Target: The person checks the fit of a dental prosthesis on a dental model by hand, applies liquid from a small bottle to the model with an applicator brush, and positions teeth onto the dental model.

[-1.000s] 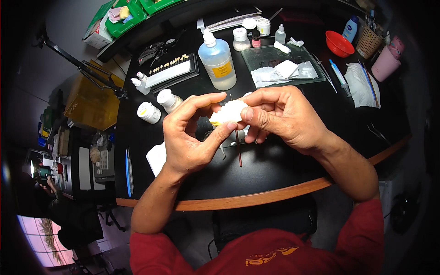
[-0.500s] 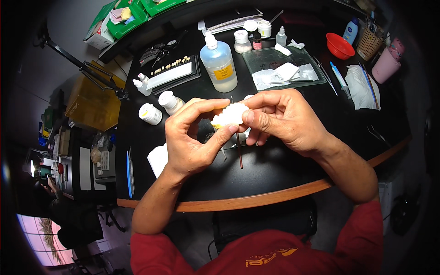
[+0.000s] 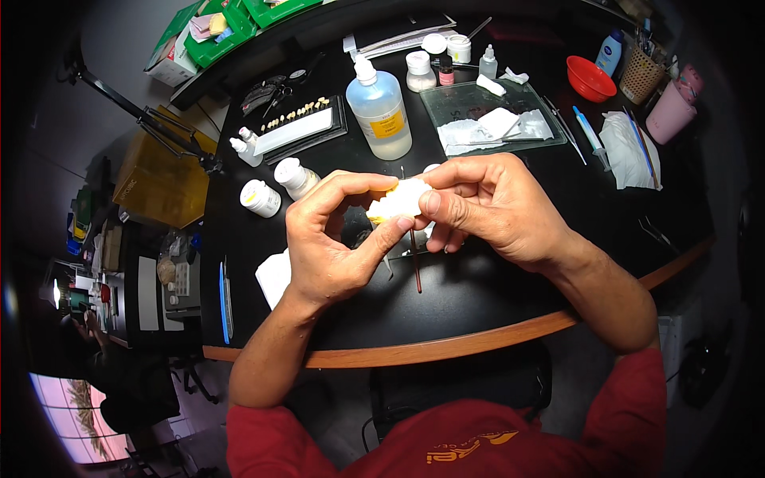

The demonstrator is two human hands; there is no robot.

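Between my two hands, above the middle of the desk, is a small whitish dental model (image 3: 400, 201), overexposed, with a yellow lower left edge. My left hand (image 3: 339, 231) grips its left side, index finger on top and thumb beneath. At its right end, my right hand (image 3: 486, 207) pinches with thumb and index finger, the other fingers curled below. Under the hands lies a thin brush with a reddish-brown handle (image 3: 417, 275), its upper part hidden behind the model. A hooked metal instrument (image 3: 389, 267) shows beside it, partly covered by my left hand.
Beyond my hands stands a large squeeze bottle (image 3: 381, 115). Two white jars (image 3: 260, 198) and a tooth shade guide (image 3: 299, 127) are at left. A glass slab (image 3: 526, 99) with white tissue lies behind; a red bowl (image 3: 591, 79) and syringe (image 3: 591, 137) are at right.
My hands and the dental model stay almost in place; the model looks slightly tilted and brighter. In the background at left, another person's hands have shifted a little.
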